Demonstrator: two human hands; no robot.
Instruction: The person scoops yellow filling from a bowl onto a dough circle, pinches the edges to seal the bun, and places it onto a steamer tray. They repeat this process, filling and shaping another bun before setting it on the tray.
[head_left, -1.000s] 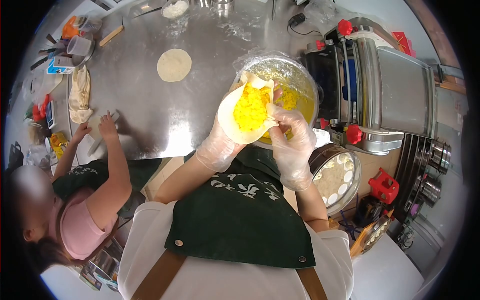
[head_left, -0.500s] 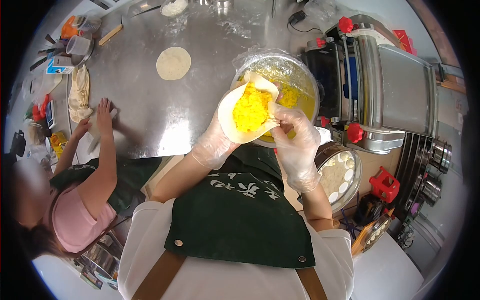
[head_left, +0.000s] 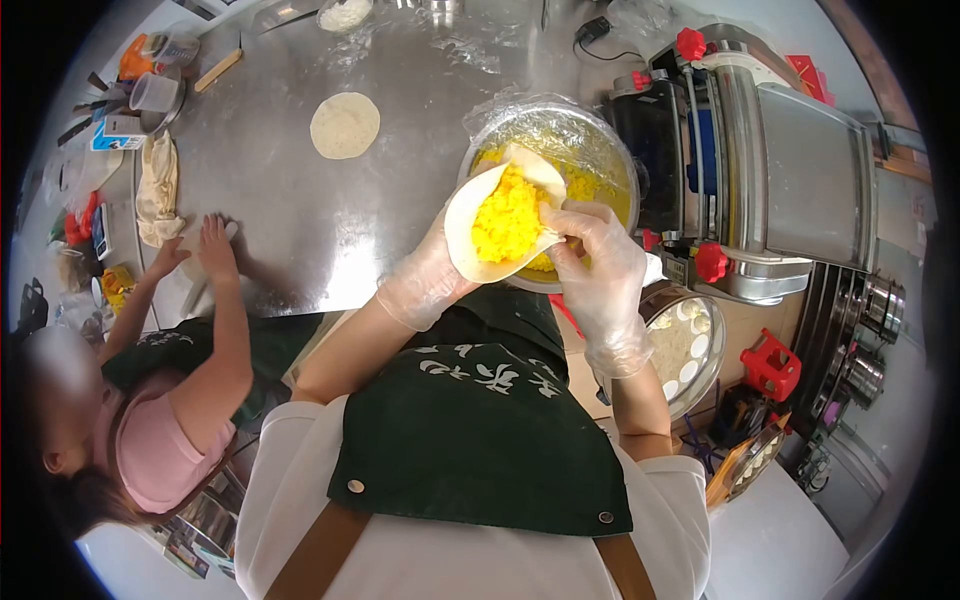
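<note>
A round dough wrapper [head_left: 463, 228] heaped with crumbly yellow filling [head_left: 507, 217] rests in my left hand [head_left: 428, 275], which cups it from below in a clear plastic glove. My right hand [head_left: 603, 275], gloved the same way, pinches the wrapper's right edge between thumb and fingers, where small folds show. Both hands are just in front of a large round bowl [head_left: 632, 165] holding more yellow filling, with plastic film [head_left: 545, 125] over its far part. The fingers of my left hand are mostly hidden beneath the wrapper.
A flat dough round [head_left: 345, 126] lies on the steel table [head_left: 270, 180]. To the right stands a roller machine [head_left: 740, 160] with red knobs. Below it sits a round steamer [head_left: 690, 350] with pale rounds. At left, a co-worker's hands [head_left: 215, 250] work over a rolling pin.
The filled wrapper has shifted slightly right, its right rim still pinched by my right hand. The co-worker's hands have moved a little nearer to that person's body.
</note>
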